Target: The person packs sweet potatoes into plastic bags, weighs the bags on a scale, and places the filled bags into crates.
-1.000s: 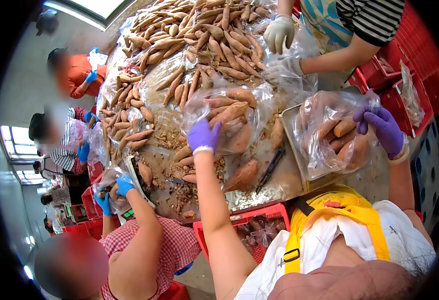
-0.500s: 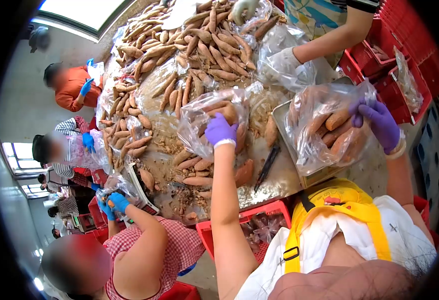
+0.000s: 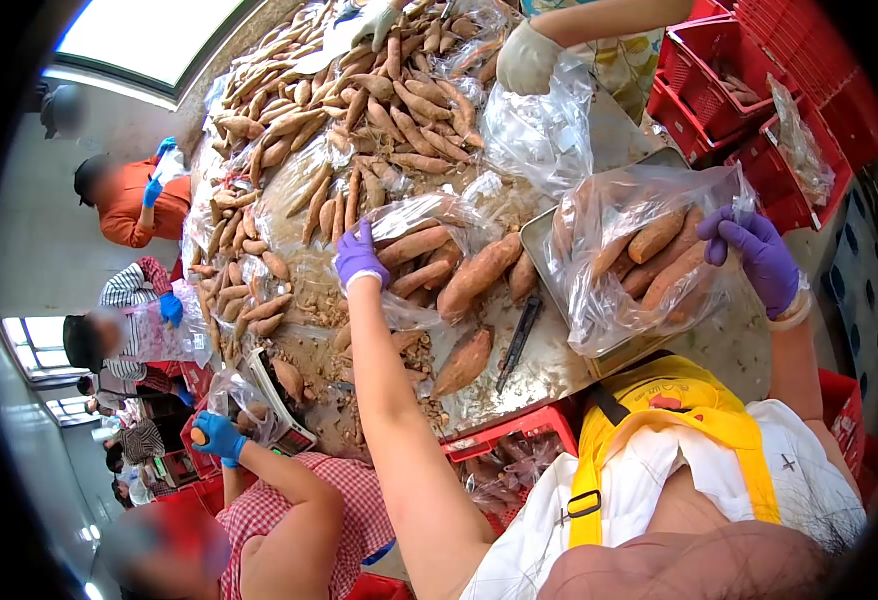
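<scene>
My left hand (image 3: 361, 256), in a purple glove, lies at the left edge of an opened clear bag (image 3: 424, 212) with several sweet potatoes in and beside it; whether it grips the plastic is unclear. A large sweet potato (image 3: 481, 276) sticks out at the bag's right side. My right hand (image 3: 756, 255), also purple-gloved, is closed on the gathered top of a full clear bag (image 3: 649, 270). That bag rests on a metal tray (image 3: 537, 238). Between the bags and the table's near edge lie a black knife (image 3: 519, 342) and another sweet potato (image 3: 465, 362).
Sweet potatoes (image 3: 289, 110) are heaped across the far table. A co-worker's white-gloved hand (image 3: 529, 58) is beside an empty clear bag (image 3: 539, 125). Blue-gloved co-workers stand left, one near a scale (image 3: 284, 405). Red crates (image 3: 509, 430) stand below the near edge and at right.
My left hand has moved left, off the sweet potatoes to the bag's edge, and the bag now lies spread open. My right hand still holds its bag. The co-worker's white-gloved hand has lifted.
</scene>
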### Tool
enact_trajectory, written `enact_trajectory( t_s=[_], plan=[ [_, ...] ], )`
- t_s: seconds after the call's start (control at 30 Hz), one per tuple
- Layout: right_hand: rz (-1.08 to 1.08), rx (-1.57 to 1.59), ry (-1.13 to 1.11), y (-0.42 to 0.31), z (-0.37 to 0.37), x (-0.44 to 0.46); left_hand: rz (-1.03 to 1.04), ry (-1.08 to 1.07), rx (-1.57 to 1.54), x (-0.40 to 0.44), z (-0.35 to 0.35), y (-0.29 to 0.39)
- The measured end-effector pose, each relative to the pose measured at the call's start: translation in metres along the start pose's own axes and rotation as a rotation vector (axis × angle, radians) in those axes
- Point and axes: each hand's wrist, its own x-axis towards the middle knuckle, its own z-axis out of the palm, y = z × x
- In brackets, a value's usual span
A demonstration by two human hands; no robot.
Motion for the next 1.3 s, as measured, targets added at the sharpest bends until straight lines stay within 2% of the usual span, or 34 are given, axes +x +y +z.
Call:
enact_trajectory(
  t_s=[0.03,0.07,0.13,0.2,0.27,0.37,0.43,0.47,0.53,0.6,0.63,0.7,0.77,0.8,0.83,0.87,0.9,0.97,1.03,1.13,1.2,1.3],
  plan=[
    [0.021,0.014,0.012,0.001,-0.002,-0.001,-0.014,0.076,0.064,-0.01,-0.007,0.011],
    [0.043,0.03,0.025,0.002,-0.004,-0.002,0.106,0.339,0.165,0.006,0.034,0.001],
    [0.047,0.038,0.024,0.004,-0.008,-0.002,0.233,0.373,0.163,-0.014,0.043,0.021],
    [0.064,0.045,0.035,0.005,-0.01,-0.006,0.273,0.279,0.113,-0.017,0.046,0.024],
    [0.029,0.021,0.041,0.003,-0.008,-0.005,-0.018,0.047,-0.067,-0.024,0.022,0.021],
    [-0.024,0.038,-0.002,-0.002,-0.009,-0.007,0.076,0.005,-0.057,-0.034,-0.007,0.023],
    [-0.023,0.095,-0.016,-0.006,-0.011,-0.007,0.124,0.125,-0.004,-0.044,-0.023,0.023],
    [-0.021,0.065,-0.021,-0.006,-0.014,-0.006,0.177,0.175,0.117,-0.054,-0.044,0.025],
    [-0.067,0.018,-0.023,-0.005,-0.019,-0.001,0.066,0.152,-0.009,-0.087,-0.084,0.031],
    [-0.122,0.037,-0.028,-0.01,-0.02,-0.001,0.108,0.318,-0.262,-0.106,-0.088,0.021],
    [-0.108,0.054,-0.035,-0.011,-0.023,0.0,0.149,0.293,-0.486,-0.114,-0.096,0.025],
    [-0.128,0.111,-0.033,-0.012,-0.024,-0.001,0.222,0.46,-0.803,-0.134,-0.112,0.041],
    [-0.188,0.297,-0.095,-0.011,-0.026,-0.001,0.312,0.464,-0.815,-0.157,-0.147,0.075],
    [-0.23,0.286,-0.148,-0.009,-0.031,0.001,0.38,0.467,-0.832,-0.176,-0.168,0.096],
    [-0.239,0.292,-0.151,-0.01,-0.034,-0.001,0.432,0.495,-0.555,-0.199,-0.195,0.127],
    [-0.246,0.335,-0.153,-0.011,-0.037,-0.001,0.374,0.338,-0.338,-0.214,-0.213,0.154],
    [-0.252,0.38,-0.157,-0.012,-0.04,-0.003,0.418,0.315,-0.285,-0.227,-0.221,0.181],
    [-0.265,0.434,-0.17,-0.015,-0.046,-0.009,0.488,0.074,-0.193,-0.23,-0.22,0.223],
    [-0.298,0.451,-0.194,-0.018,-0.054,-0.015,0.541,0.083,-0.205,-0.224,-0.2,0.265],
    [-0.285,0.371,-0.219,-0.021,-0.056,-0.029,0.666,0.275,-0.269,-0.203,-0.155,0.315],
    [-0.275,0.317,-0.258,-0.016,-0.061,-0.032,0.689,0.33,-0.261,-0.189,-0.126,0.328],
    [-0.275,0.218,-0.301,-0.001,-0.069,-0.033,0.768,0.292,-0.166,-0.193,-0.116,0.325]
  ],
)
